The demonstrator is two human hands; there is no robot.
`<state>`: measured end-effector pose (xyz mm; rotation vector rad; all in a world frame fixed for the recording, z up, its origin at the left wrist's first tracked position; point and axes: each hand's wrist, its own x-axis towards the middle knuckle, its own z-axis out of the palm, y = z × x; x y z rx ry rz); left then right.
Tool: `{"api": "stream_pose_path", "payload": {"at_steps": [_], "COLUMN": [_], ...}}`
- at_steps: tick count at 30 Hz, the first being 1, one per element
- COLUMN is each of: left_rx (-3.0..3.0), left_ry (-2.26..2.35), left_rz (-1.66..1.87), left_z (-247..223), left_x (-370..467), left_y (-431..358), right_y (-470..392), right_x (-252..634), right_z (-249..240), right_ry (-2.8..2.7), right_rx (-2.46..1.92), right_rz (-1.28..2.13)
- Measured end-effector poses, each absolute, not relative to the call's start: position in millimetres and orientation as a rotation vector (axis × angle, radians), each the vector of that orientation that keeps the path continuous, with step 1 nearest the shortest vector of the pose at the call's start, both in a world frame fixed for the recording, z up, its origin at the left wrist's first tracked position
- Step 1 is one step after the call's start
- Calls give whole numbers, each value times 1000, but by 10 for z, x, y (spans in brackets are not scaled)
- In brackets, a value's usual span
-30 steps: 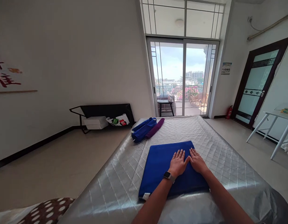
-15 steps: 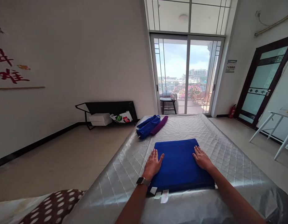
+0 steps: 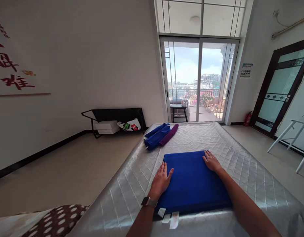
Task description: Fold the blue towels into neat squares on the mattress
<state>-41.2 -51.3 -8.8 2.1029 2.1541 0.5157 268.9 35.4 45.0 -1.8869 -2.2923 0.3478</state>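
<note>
A flat, folded blue cloth (image 3: 188, 182) lies on the quilted silver mattress (image 3: 127, 184), with white tags (image 3: 174, 220) sticking out of its near edge. My left hand (image 3: 161, 179) rests flat along its left edge, fingers stretched forward and thumb apart. At the far right corner, my right hand (image 3: 211, 161) lies open on the cloth's edge. A watch (image 3: 149, 201) is on my left wrist. Farther off on the mattress is a blue cloth bundle (image 3: 155, 136) with straps, beside a rolled purple cloth (image 3: 169, 135).
Brown polka-dot fabric (image 3: 55, 220) lies at the lower left. Against the wall stands a low black rack (image 3: 117, 115) holding white boxes (image 3: 106, 127) and a printed bag (image 3: 129, 125). Sliding glass doors (image 3: 200, 79) are beyond the mattress; a white table (image 3: 298, 123) stands at right.
My right hand has slid slightly forward along the cloth's right edge toward its far corner. The left hand stays on the left edge. The view has shifted a little.
</note>
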Motion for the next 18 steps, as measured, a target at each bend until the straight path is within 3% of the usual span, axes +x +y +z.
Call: {"api": "stream_pose_path", "payload": {"at_steps": [10, 18], "left_rx": [2286, 2609], "left_ry": [2168, 1711], "left_rz": [430, 348], "left_z": [-59, 260], "left_x": [-577, 843], "left_y": [-453, -1], "right_y": [357, 332], "right_x": [2701, 2690], "right_z": [321, 316], "right_ry": [-2229, -2223], "right_rx": [-1815, -1804], "right_rz": [386, 367]}}
